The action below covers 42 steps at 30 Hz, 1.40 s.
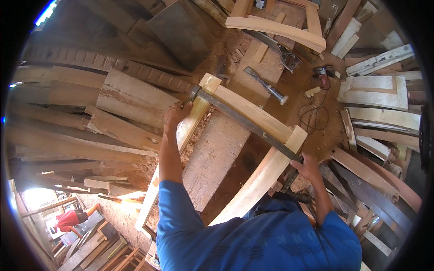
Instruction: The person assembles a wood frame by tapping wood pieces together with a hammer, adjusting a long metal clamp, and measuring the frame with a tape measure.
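- A long dark metal bar clamp (244,118) is positioned along the pale wooden cross rail (253,110), its long axis running from far left to near right between the hands.
- The far end is gripped by the left hand (180,112), fingers curled; the near end is gripped by the right hand (308,167), fingertips partly hidden.
- Beyond the rail, room is limited by a grey cylindrical power tool (266,86).
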Motion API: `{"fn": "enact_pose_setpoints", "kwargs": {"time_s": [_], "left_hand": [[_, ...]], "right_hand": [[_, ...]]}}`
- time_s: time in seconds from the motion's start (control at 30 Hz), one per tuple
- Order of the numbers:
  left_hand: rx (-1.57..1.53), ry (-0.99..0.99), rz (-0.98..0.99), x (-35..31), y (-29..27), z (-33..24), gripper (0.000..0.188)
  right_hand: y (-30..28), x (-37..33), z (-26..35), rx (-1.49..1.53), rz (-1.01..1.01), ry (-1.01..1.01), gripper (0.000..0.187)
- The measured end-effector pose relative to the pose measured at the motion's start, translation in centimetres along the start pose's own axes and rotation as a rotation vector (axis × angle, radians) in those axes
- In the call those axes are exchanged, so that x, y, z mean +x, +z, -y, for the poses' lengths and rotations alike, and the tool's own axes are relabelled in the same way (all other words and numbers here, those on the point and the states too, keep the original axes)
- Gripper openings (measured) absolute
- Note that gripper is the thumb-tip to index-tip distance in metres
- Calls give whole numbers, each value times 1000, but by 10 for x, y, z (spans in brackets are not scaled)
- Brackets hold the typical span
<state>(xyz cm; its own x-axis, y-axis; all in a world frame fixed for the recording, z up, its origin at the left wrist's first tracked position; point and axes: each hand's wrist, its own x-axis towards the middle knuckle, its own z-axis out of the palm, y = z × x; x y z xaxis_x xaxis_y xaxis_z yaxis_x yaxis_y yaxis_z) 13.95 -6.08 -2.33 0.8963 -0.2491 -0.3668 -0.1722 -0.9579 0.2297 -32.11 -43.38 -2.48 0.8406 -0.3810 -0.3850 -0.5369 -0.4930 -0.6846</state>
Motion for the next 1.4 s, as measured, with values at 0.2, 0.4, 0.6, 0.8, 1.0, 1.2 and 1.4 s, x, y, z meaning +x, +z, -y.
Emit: {"fn": "enact_pose_setpoints", "kwargs": {"time_s": [0.2,0.4,0.6,0.8,1.0,1.2,1.4], "left_hand": [[112,-67,-42,-2,19,6,62],[263,-40,-56,-10,12,-27,62],[232,-42,-70,-4,25,-8,63],[238,39,-90,-5,16,-13,60],[231,121,-179,-9,35,2,54],[290,0,-68,-4,20,-11,56],[313,-10,-32,3,14,-11,62]], "right_hand": [[-8,6,-5,48,88,3,48],[-35,-43,50,-320,-225,13,53],[11,-102,-14,-496,460,-65,43],[12,-69,-32,-128,913,55,42],[28,-107,10,-509,475,230,38],[13,-86,-28,-195,705,110,39],[19,-73,4,145,455,211,40]]}}
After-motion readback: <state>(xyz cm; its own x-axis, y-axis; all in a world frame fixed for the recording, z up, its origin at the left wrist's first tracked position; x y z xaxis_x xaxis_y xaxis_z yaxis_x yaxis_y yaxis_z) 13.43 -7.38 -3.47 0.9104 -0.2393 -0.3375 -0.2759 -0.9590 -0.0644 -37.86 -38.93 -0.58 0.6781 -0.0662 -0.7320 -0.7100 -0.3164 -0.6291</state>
